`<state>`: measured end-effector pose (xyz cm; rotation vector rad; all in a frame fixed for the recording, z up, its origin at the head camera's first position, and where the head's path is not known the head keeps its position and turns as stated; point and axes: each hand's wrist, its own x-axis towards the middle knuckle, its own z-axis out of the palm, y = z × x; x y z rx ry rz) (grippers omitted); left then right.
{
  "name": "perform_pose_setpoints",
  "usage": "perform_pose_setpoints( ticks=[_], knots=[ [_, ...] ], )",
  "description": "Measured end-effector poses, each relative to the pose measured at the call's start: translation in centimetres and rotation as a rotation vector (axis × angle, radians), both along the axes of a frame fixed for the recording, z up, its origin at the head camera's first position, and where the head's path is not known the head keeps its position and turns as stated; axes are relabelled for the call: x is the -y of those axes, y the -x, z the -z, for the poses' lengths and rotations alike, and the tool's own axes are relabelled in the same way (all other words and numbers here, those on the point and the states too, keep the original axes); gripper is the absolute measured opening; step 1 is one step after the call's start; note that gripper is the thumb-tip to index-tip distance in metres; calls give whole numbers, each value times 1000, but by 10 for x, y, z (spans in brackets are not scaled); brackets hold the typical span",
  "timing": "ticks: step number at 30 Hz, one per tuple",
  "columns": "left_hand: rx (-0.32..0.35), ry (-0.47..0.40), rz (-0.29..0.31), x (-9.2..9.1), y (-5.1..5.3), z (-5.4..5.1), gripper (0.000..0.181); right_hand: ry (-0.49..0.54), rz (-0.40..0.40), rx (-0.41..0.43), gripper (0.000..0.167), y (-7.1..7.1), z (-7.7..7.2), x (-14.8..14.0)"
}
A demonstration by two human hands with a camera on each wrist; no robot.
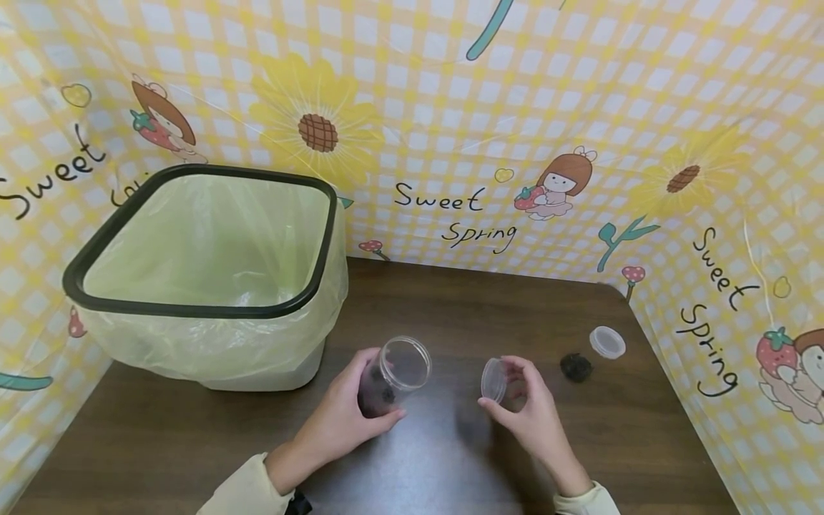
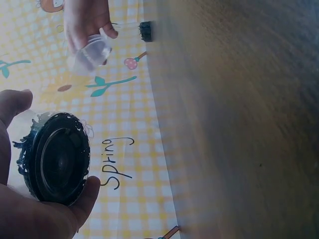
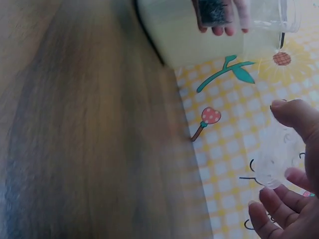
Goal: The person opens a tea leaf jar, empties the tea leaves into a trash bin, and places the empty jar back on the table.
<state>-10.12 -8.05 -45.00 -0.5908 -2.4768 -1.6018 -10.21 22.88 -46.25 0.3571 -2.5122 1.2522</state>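
Observation:
My left hand (image 1: 341,415) grips a clear, uncapped jar (image 1: 381,386) around its side, tilted with its mouth up and to the right. Dark, leaf-like shreds (image 3: 212,12) lie in the jar's bottom, and the left wrist view shows its round base (image 2: 61,159). To the right, my right hand (image 1: 537,415) pinches a clear plastic lid (image 1: 493,380) by its edge, held on its side and apart from the jar. Beyond that hand, a dark clump (image 1: 576,367) lies on the table beside a translucent round cap (image 1: 607,342).
A bin with a black rim (image 1: 199,311) and a pale yellow liner (image 1: 212,347) stands at the left of the brown wooden table (image 1: 450,307). Yellow checked cloth (image 1: 438,157) with printed flowers and figures rises behind the table and at both sides.

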Motion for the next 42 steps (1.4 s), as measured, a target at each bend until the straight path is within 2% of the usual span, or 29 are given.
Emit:
perform_pose_setpoints(
  ticks=[6,12,20,42],
  knots=[
    [-7,5,-3,1,0,0,81,-163,10,-39,73,1,12,-4],
    [-11,0,2,1,0,0,81,-255,15,-14,72,2,19,-7],
    [-12,0,8,1,0,0,81,-368,-9,60,72,1,28,-9],
    [13,1,7,1,2,-2,79,-435,-9,113,74,-2,42,-7]
  ],
)
